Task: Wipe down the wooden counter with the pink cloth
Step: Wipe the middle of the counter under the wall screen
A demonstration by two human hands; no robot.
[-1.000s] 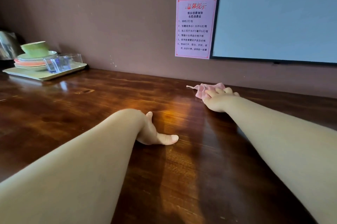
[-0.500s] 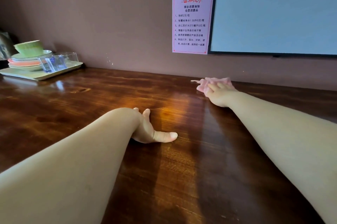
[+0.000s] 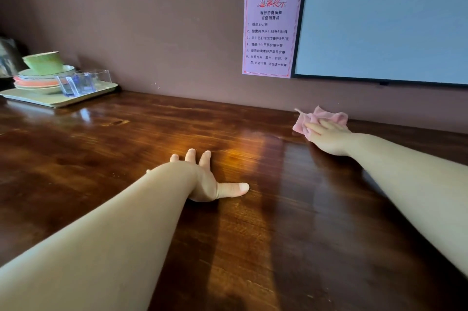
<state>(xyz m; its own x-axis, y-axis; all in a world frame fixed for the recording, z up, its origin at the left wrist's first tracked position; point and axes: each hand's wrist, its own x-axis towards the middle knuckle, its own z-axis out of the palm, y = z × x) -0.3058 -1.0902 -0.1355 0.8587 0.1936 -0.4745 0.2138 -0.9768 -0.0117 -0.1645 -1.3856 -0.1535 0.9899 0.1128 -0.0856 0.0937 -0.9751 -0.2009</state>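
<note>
The glossy dark wooden counter fills the lower view and runs back to the brown wall. A crumpled pink cloth lies far right, close to the wall. My right hand presses flat on top of it with straight fingers, arm stretched forward. My left hand rests palm down on the bare wood at the centre, fingers spread and thumb pointing right. It holds nothing.
A pale tray at the far left carries stacked green and pink bowls and a clear plastic holder. A pink printed notice and a dark-framed screen hang on the wall.
My right hand has slid the pink cloth to the right along the back wall. My left hand stays in place, its fingers now more spread.
</note>
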